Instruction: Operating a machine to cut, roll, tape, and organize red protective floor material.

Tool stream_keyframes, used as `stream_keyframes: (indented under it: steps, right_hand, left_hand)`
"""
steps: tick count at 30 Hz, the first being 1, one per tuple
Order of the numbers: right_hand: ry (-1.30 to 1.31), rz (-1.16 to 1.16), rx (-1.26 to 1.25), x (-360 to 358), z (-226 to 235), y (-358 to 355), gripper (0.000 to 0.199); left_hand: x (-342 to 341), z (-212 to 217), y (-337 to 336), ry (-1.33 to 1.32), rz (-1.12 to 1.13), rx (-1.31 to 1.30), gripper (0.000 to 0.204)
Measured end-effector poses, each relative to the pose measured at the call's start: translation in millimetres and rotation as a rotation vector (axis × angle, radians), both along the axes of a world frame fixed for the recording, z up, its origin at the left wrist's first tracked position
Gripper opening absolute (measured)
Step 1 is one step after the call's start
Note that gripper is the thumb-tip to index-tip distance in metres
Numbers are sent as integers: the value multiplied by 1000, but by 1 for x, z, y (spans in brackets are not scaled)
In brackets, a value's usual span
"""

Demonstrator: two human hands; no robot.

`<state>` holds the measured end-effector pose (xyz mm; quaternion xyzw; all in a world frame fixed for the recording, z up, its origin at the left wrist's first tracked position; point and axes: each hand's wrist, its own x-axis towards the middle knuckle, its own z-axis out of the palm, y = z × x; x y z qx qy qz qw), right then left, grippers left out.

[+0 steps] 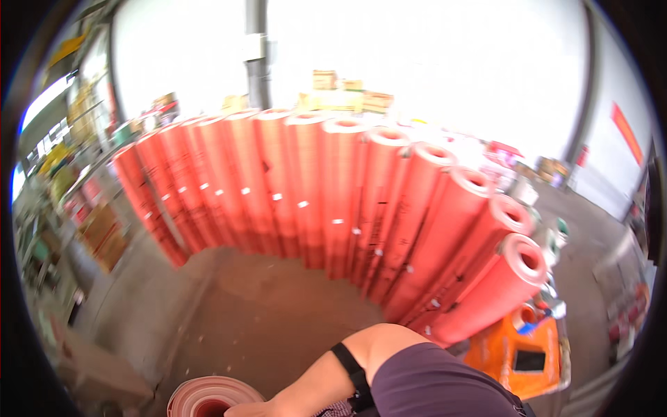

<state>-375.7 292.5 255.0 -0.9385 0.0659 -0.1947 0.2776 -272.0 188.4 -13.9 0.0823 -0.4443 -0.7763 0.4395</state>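
Note:
My right arm, in a purple sleeve with a black strap [351,372] round the bare forearm, reaches in from the lower right and bends toward the lower left. My right hand [251,410] is mostly cut off by the lower edge, at the near side of a pale pink roll of sheet material [191,396]. Whether it grips the roll is hidden, as its fingers do not show. The roll's round end, with a dark hollow core, faces up. My left hand is out of sight.
Several tall red rolls [344,201] stand upright in a curved row ahead. An orange container [517,358] sits at the right, beside the last roll [524,260]. Cardboard boxes [104,233] lie at the left, and more boxes [377,103] show behind the row. The picture is blurred.

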Motion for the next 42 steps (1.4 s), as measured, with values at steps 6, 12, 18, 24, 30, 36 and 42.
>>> stream_keyframes:
  steps: [6, 12, 18, 24, 30, 36, 42]
  right_hand:
    - [67, -630, 76, -82, 27, 34, 67]
    - [22, -912, -56, -144, 24, 29, 88]
    - [169, -904, -55, -194, 50, 14, 88]
    - [109, -637, -49, -186, 58, -57, 98]
    - [247, -424, -126, -133, 63, -162, 94]
    - [206, -103, -179, -27, 65, -283, 90]
    - [358, 89, -245, 90, 97, -405, 88]
  left_hand:
    - [-101, -7, 3, -96, -225, 41, 63]
    - [-86, -16, 11, -271, -103, 125, 62]
    - [-69, -7, 25, -619, 10, 564, 85]
    - [-50, -44, 25, -346, -131, 1111, 90]
    - [-33, -17, -23, -136, -46, 1209, 91]
    - [20, -52, -85, 112, 198, 1102, 80]
    - [121, -33, -239, 253, 376, 891, 77]
